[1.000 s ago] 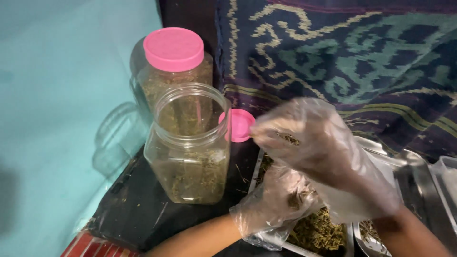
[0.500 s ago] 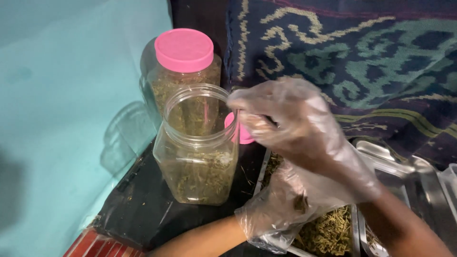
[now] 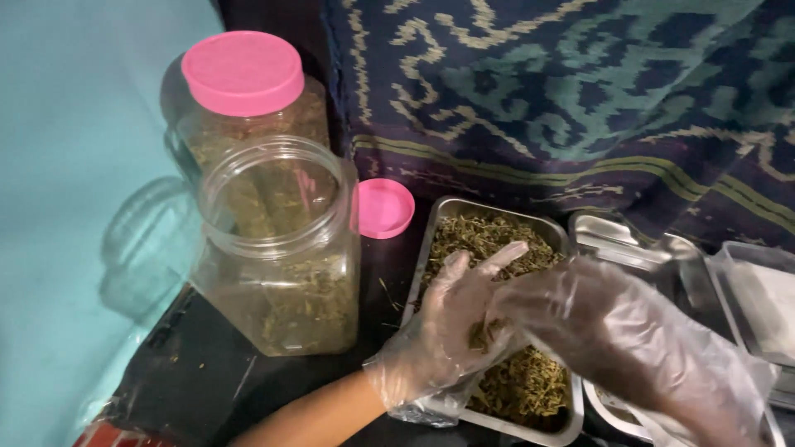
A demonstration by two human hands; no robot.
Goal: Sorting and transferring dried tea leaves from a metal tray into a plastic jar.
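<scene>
Head view: left hand [image 3: 451, 331] in clear glove lying cupped, grip spread, cradling dried green-brown herb [image 3: 489, 335] over steel tray [image 3: 431, 248], gloved right hand [image 3: 580, 327] pinching into that clump, open clear jar [image 3: 277, 248] sitting just left, part-filled.

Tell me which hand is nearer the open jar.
Left. The left hand lies over the metal tray just beside the open jar; the right hand sits farther off, beyond the left.

Pink-lidded jar [image 3: 248, 99] (closed), loose pink lid [image 3: 383, 208], patterned cloth [image 3: 580, 91], teal wall [image 3: 74, 207]
</scene>
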